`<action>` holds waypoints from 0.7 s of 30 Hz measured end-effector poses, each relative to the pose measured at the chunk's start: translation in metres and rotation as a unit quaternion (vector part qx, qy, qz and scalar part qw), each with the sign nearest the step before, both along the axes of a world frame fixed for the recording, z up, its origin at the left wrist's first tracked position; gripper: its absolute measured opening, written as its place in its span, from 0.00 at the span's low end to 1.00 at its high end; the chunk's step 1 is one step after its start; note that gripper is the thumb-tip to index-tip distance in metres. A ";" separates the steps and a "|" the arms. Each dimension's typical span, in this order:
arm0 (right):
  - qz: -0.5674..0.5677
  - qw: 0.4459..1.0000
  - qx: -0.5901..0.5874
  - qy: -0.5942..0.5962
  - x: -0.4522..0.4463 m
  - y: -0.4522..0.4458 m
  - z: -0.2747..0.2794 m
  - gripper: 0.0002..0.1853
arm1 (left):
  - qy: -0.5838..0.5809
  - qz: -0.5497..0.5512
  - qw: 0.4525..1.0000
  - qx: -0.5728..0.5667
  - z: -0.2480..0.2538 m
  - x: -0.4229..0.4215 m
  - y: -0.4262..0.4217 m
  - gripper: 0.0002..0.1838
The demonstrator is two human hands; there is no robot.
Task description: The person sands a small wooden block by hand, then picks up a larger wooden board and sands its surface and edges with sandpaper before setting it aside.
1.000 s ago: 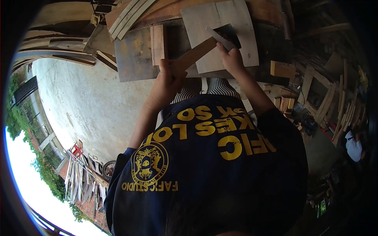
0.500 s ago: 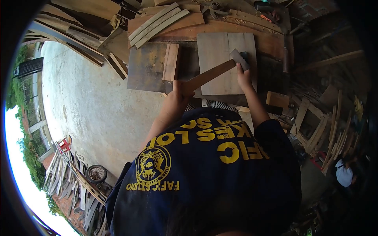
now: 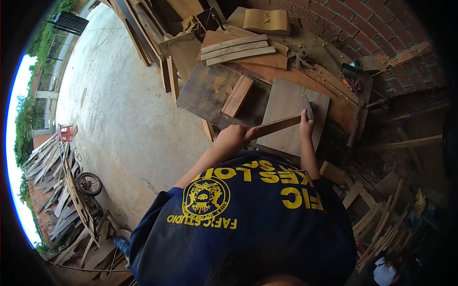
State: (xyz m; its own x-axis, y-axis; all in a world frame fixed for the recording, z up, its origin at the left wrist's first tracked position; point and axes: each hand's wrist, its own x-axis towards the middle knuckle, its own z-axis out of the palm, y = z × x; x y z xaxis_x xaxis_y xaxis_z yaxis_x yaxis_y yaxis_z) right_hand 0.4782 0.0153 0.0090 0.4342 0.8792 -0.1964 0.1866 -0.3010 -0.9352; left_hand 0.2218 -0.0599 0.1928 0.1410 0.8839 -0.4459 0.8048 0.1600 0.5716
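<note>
My left hand [image 3: 234, 137] is wrapped round the near end of a long wooden handle [image 3: 280, 126]. At its far end is a flat grey metal piece [image 3: 308, 107], with the fingers of my right hand [image 3: 307, 126] closed against it. Both hands hold this tool over a pale square board [image 3: 282, 102] lying on the bench. To the left of the board, a reddish wooden block [image 3: 237, 97] rests on a dark, stained panel [image 3: 202, 90]. Where the metal piece joins the handle is too small to make out.
Curved slats [image 3: 238, 48] and a shaped wooden block [image 3: 266, 22] lie at the back, near a brick wall [image 3: 355, 28]. Scrap wood [image 3: 59, 214] and a wheel [image 3: 89, 184] are at the left. Another person [image 3: 384, 272] shows at the lower right.
The view has turned, showing more of the bench's back and the brick wall. Both hands keep hold of the tool, whose handle now lies closer to level in view.
</note>
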 end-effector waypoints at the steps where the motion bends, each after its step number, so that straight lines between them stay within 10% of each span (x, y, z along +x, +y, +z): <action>1: 0.048 0.997 -0.044 -0.039 -0.009 0.003 0.010 0.28 | -0.090 0.037 0.995 -0.023 -0.002 0.001 -0.001 0.28; 9: 0.281 0.947 0.033 0.151 -0.093 -0.075 0.142 0.21 | -0.535 0.232 0.789 -0.196 -0.007 0.012 -0.002 0.28; 11: 0.338 0.929 0.116 0.092 -0.088 -0.083 0.130 0.21 | -0.678 0.286 0.624 -0.262 -0.007 0.017 -0.008 0.26; 17: 0.096 0.994 -0.012 -0.058 -0.002 0.000 -0.006 0.33 | -0.699 0.258 0.609 -0.273 -0.021 0.007 -0.020 0.26; 19: 0.224 0.964 -0.137 -0.038 -0.025 -0.011 0.050 0.28 | -0.694 0.245 0.622 -0.269 -0.011 0.010 -0.017 0.26; 21: 0.279 0.958 0.065 0.036 -0.071 -0.052 0.100 0.22 | -0.684 0.248 0.632 -0.266 -0.005 0.014 -0.012 0.28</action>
